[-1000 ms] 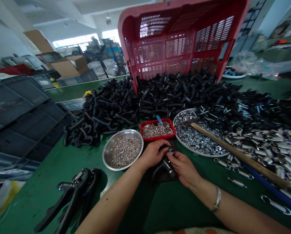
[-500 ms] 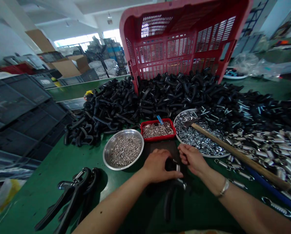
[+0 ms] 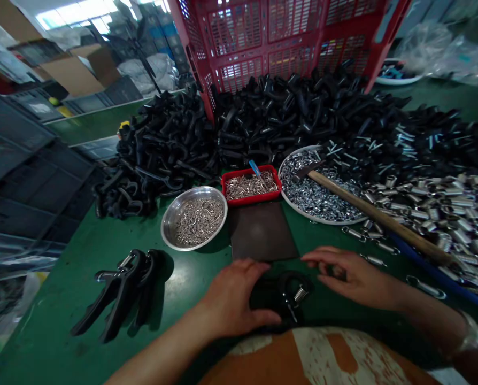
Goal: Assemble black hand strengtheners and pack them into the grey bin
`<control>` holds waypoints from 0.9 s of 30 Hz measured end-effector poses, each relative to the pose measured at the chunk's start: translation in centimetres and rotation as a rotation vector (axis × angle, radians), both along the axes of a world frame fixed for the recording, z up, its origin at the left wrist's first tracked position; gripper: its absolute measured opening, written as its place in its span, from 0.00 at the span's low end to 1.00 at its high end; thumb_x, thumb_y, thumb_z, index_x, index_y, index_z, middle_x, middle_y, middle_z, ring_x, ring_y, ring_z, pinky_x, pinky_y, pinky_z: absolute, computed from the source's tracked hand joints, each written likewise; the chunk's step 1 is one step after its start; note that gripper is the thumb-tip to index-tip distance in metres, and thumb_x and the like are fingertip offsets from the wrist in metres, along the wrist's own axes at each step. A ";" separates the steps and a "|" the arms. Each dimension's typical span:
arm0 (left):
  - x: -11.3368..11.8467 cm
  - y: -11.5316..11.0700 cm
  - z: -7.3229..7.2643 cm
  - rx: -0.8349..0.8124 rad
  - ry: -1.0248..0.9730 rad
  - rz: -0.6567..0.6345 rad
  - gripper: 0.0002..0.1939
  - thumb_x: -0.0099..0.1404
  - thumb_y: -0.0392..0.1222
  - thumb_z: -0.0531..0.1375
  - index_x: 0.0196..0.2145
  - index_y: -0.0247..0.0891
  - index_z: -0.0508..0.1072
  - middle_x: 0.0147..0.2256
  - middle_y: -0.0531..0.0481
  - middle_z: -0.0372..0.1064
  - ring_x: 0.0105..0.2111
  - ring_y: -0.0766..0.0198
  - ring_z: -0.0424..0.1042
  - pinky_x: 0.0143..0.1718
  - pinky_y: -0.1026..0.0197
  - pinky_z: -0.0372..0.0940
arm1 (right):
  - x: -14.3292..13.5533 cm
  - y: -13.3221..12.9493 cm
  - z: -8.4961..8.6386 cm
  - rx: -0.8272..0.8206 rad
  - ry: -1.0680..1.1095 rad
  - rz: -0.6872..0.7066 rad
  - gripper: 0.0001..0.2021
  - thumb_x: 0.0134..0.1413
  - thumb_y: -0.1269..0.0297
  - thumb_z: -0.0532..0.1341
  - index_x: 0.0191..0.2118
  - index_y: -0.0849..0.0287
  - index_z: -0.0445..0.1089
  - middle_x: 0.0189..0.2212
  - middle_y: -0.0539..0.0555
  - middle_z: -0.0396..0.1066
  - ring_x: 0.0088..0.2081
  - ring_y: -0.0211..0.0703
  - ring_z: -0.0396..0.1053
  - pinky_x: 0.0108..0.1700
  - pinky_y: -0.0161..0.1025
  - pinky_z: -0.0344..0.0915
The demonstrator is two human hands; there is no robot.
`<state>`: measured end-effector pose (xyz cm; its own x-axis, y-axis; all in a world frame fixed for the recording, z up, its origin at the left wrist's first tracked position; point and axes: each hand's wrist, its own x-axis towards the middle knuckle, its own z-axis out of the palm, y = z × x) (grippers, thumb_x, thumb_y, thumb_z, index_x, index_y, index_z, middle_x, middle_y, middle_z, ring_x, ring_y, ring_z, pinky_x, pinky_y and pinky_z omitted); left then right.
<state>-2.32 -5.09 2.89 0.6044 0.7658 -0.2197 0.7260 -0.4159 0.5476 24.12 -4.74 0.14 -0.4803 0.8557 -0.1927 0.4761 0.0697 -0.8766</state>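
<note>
A black hand grip strengthener with a coil spring (image 3: 300, 295) lies on the green table in front of my body, its lower part dark and hard to make out. My left hand (image 3: 233, 299) is just left of it, thumb and fingers apart, not visibly gripping it. On the other side my right hand (image 3: 349, 275) hovers with fingers loosely bent and apart, holding nothing visible. A dark flat plate (image 3: 261, 232) lies bare beyond both hands. At left, several black grip strengtheners (image 3: 122, 294) with springs lie together.
A metal bowl (image 3: 170, 227) of small parts, a red tray (image 3: 252, 201) of pins and a white plate (image 3: 289, 199) of metal pieces stand ahead. A hammer (image 3: 367, 206) lies across that plate. Springs (image 3: 443, 214) are heaped right; black handles (image 3: 271, 128) spill from a red crate (image 3: 239, 32).
The view has tilted downward. Both hands have come off the dark plate toward my body and spread apart. The grip strengthener has also moved nearer, and my left hand has opened from around it.
</note>
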 end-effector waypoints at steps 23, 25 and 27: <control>1.5 2.8 -1.1 0.283 0.098 0.213 0.35 0.46 0.47 0.61 0.53 0.38 0.59 0.45 0.45 0.63 0.44 0.54 0.62 0.46 0.55 0.59 | 0.1 -1.3 0.2 0.210 -0.151 -0.065 0.13 0.48 0.62 0.58 0.41 0.55 0.71 0.34 0.55 0.70 0.30 0.41 0.67 0.32 0.38 0.64; 1.5 4.4 -1.4 0.315 0.149 0.248 0.35 0.47 0.48 0.61 0.53 0.37 0.59 0.46 0.44 0.62 0.45 0.53 0.62 0.46 0.54 0.58 | 0.2 -2.4 0.1 0.236 -0.308 0.104 0.14 0.46 0.63 0.60 0.41 0.55 0.71 0.33 0.55 0.70 0.32 0.43 0.68 0.35 0.40 0.64; 1.5 5.5 -1.9 0.317 0.193 0.275 0.35 0.47 0.49 0.60 0.53 0.37 0.59 0.46 0.43 0.61 0.45 0.53 0.62 0.47 0.53 0.58 | 0.1 -3.8 -0.5 0.271 -0.439 0.140 0.16 0.44 0.65 0.62 0.43 0.57 0.70 0.34 0.57 0.69 0.34 0.46 0.68 0.37 0.42 0.64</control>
